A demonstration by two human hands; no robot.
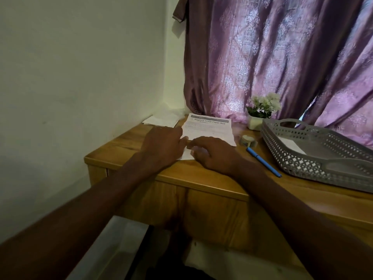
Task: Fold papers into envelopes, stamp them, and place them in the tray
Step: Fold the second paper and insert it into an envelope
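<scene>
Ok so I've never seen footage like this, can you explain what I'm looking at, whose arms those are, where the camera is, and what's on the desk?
There is no machine here. A camera worn on a person's head looks forward and down, so the two arms are the wearer's own. The left hand and right hand rest on the near end of a printed sheet on a wooden desk; how they hold it is hard to tell. Right of the sheet lie a roll of tape and a blue pen. Further right is a grey perforated tray with something white inside. At the back are more papers, a small flower pot and a purple curtain.
</scene>
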